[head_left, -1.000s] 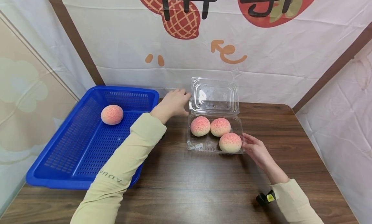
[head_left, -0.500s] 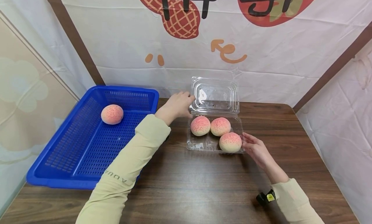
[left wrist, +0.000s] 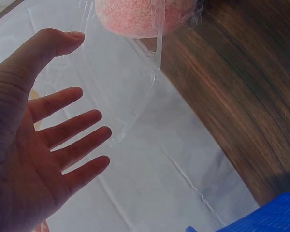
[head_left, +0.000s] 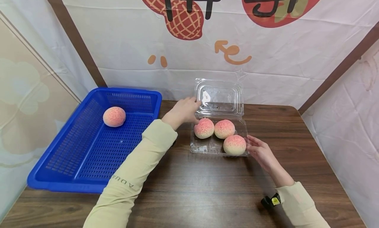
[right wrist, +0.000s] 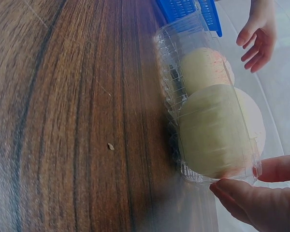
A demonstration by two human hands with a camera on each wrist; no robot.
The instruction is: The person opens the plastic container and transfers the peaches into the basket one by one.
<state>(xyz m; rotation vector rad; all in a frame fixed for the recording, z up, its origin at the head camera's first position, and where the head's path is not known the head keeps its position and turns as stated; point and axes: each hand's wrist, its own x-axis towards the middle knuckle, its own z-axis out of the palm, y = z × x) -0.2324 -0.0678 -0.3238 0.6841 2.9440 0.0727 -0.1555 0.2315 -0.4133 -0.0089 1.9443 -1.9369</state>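
Observation:
A clear plastic clamshell box [head_left: 213,149] stands on the table with its lid [head_left: 219,98] raised at the back. Three round pink-and-cream peaches lie in it: one at back left [head_left: 204,128], one at back middle [head_left: 224,129] and one at front right [head_left: 235,145]. My right hand [head_left: 263,154] pinches the box's right edge between thumb and fingers, as the right wrist view shows too. Beside the box's left side hovers my left hand [head_left: 184,111], holding nothing. Its fingers [left wrist: 82,145] are spread near the raised lid, the thumb close to the back left peach.
To the left sits a blue perforated basket [head_left: 94,188] with one more peach [head_left: 114,116] inside. A printed cloth [head_left: 189,80] hangs behind the brown wooden table [head_left: 201,195]. A small crumb [right wrist: 111,146] lies on the tabletop in the right wrist view.
My left hand has moved right and slightly toward me, from beside the lid to near the back left peach. The right hand, the box and the peaches stay where they were.

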